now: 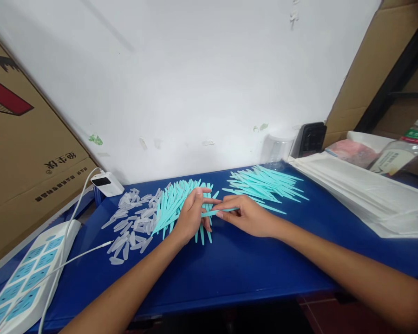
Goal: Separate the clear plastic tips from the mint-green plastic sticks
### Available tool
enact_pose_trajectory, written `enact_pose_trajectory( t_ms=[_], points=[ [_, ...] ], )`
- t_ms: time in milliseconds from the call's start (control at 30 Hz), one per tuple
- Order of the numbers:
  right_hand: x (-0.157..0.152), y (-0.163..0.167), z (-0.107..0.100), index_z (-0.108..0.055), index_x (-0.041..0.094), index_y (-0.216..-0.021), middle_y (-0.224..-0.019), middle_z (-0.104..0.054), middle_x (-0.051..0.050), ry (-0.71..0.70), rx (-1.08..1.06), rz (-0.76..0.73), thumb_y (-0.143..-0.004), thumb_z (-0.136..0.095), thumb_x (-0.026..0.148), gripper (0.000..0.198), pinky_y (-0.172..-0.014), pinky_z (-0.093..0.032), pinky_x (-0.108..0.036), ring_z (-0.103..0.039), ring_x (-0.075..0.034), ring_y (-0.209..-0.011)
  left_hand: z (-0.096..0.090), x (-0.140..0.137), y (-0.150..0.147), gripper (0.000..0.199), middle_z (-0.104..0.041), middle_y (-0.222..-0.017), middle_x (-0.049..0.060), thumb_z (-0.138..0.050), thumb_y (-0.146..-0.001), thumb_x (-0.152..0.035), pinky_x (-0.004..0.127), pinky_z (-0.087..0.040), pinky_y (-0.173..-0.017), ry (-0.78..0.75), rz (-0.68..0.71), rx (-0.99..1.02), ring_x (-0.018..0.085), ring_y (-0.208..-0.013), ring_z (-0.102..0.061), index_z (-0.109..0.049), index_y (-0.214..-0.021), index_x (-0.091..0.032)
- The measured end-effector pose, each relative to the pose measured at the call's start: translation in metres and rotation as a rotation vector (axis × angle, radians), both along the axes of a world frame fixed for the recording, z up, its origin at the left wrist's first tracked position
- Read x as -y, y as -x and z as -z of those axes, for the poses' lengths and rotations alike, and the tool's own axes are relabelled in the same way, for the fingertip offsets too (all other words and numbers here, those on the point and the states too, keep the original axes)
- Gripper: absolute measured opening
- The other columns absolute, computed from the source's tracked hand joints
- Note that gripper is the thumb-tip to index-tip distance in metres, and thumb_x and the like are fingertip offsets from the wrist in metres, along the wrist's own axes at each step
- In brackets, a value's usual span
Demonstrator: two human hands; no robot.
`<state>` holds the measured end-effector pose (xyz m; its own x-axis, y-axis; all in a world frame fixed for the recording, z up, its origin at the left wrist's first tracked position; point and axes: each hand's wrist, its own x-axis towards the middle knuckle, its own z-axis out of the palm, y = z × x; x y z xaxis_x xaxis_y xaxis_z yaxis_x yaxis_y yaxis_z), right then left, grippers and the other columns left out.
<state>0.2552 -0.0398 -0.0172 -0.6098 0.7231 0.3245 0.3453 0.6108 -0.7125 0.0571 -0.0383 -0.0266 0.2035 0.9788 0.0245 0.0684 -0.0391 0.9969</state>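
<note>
A slim, tapered turquoise stick [209, 214] spans the gap between my two hands. My right hand [251, 217] pinches it between thumb and fingers. At its other end, my left hand [191, 215] is curled loosely around it, with fingers partly stretched to the right; whether anything else is in that palm is hidden. Beneath and behind my left hand lies a pile of similar turquoise sticks [172, 202]. Farther right, beyond my right hand, is a second turquoise pile [266, 184]. Small translucent, pointed sleeve-like pieces [142, 222] are scattered left of the first pile.
The blue tabletop [230, 278] meets a white wall. On the left are a power strip [31, 273], a white cable [87, 255] and a small white device [107, 183]. A clear container [278, 150], a black device [312, 139], white sheets [362, 195] and a bottle [404, 150] stand right.
</note>
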Motion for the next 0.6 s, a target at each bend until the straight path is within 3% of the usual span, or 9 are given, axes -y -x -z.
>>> enact_pose_trajectory(
  t_ms=[100, 167, 233, 333, 500, 600],
  points=[
    [-0.01, -0.012, -0.004, -0.08, 0.022, -0.115, -0.082, -0.068, -0.004, -0.121, 0.042, 0.082, -0.102, -0.057, 0.035, 0.029, -0.065, -0.04, -0.026, -0.055, -0.014, -0.068, -0.001, -0.008, 0.005, 0.061, -0.073, -0.113, 0.015, -0.032, -0.1, -0.071, 0.028, -0.054, -0.052, -0.172, -0.119, -0.066, 0.02, -0.076, -0.069, -0.058, -0.121, -0.02],
    [-0.021, -0.028, -0.006, -0.079, 0.021, -0.114, -0.088, -0.072, -0.006, -0.225, 0.102, 0.242, -0.101, -0.056, 0.035, 0.03, -0.067, -0.042, -0.027, -0.059, -0.016, -0.071, -0.004, -0.017, 0.016, 0.056, -0.074, -0.109, 0.013, -0.032, -0.102, -0.066, 0.03, -0.054, -0.064, -0.345, -0.258, -0.16, 0.022, -0.091, -0.067, -0.061, -0.115, -0.02],
    [-0.034, -0.045, -0.008, -0.078, 0.018, -0.114, -0.1, -0.076, -0.009, -0.297, 0.222, 0.475, -0.101, -0.054, 0.032, 0.031, -0.071, -0.044, -0.029, -0.064, -0.019, -0.077, -0.008, -0.026, 0.03, 0.051, -0.076, -0.105, 0.011, -0.033, -0.104, -0.063, 0.032, -0.052, -0.071, -0.463, -0.395, -0.248, 0.023, -0.094, -0.066, -0.062, -0.112, -0.021],
    [-0.05, -0.068, -0.008, -0.079, 0.015, -0.111, -0.099, -0.078, -0.012, -0.345, 0.477, 0.72, -0.098, -0.055, 0.028, 0.03, -0.072, -0.044, -0.032, -0.068, -0.025, -0.086, -0.015, -0.036, 0.048, 0.048, -0.076, -0.102, 0.009, -0.034, -0.105, -0.06, 0.032, -0.05, -0.072, -0.523, -0.526, -0.354, 0.023, -0.094, -0.067, -0.061, -0.11, -0.021],
    [-0.058, -0.077, -0.003, -0.081, 0.018, -0.102, -0.099, -0.078, -0.013, -0.292, 0.651, 0.812, -0.095, -0.055, 0.025, 0.028, -0.073, -0.043, -0.034, -0.068, -0.029, -0.095, -0.014, -0.039, 0.053, 0.041, -0.076, -0.099, 0.007, -0.036, -0.106, -0.054, 0.034, -0.048, -0.077, -0.584, -0.555, -0.534, 0.022, -0.085, -0.067, -0.061, -0.108, -0.022],
    [-0.058, -0.076, -0.001, -0.081, 0.019, -0.097, -0.094, -0.076, -0.012, -0.304, 0.657, 0.786, -0.095, -0.056, 0.027, 0.027, -0.075, -0.042, -0.034, -0.066, -0.029, -0.094, -0.015, -0.04, 0.056, 0.04, -0.075, -0.099, 0.009, -0.035, -0.106, -0.052, 0.036, -0.048, -0.083, -0.634, -0.514, -0.689, 0.025, -0.093, -0.066, -0.061, -0.107, -0.021]
  ],
)
